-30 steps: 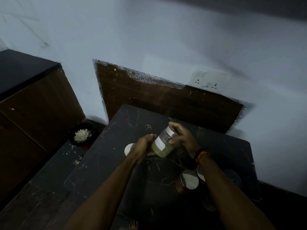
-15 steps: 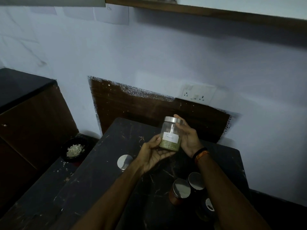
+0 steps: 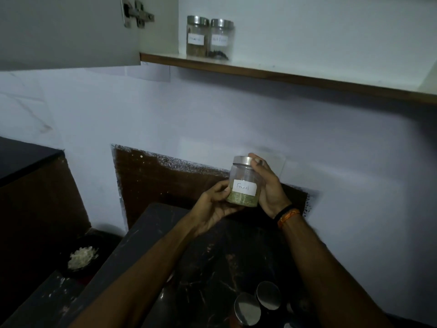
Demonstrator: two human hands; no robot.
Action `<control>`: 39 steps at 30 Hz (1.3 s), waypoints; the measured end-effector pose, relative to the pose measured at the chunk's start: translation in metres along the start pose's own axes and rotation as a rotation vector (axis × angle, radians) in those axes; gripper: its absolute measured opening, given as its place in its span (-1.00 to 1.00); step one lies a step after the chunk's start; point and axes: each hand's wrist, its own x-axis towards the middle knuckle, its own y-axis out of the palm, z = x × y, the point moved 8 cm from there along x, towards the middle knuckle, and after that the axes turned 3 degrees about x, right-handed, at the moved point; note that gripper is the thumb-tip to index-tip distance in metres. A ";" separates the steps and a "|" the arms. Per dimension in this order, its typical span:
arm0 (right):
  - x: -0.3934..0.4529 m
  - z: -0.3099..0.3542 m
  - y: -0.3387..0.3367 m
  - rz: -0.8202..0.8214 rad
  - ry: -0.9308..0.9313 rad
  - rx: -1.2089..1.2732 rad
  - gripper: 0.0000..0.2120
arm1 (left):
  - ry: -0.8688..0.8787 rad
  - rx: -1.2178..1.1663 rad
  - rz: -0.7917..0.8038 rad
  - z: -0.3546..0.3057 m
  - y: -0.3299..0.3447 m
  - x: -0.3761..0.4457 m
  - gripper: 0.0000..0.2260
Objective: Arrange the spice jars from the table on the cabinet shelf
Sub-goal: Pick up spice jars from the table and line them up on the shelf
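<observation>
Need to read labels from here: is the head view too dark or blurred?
Head view: dim overall; Fennel jar label sharp; the two shelf jars brighter, labels too small and faint to read; table jars sunk in shadow, lids glinting; edges bowed by wide-angle lens.

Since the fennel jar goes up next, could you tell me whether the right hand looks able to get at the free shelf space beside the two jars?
Probably yes: the cabinet door stands open, and the shelf right of the two jars is bare.
</observation>
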 end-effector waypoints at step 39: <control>0.105 0.280 0.097 -0.041 -0.528 -0.298 -0.55 | 0.645 0.913 0.117 -0.344 0.177 0.112 -0.58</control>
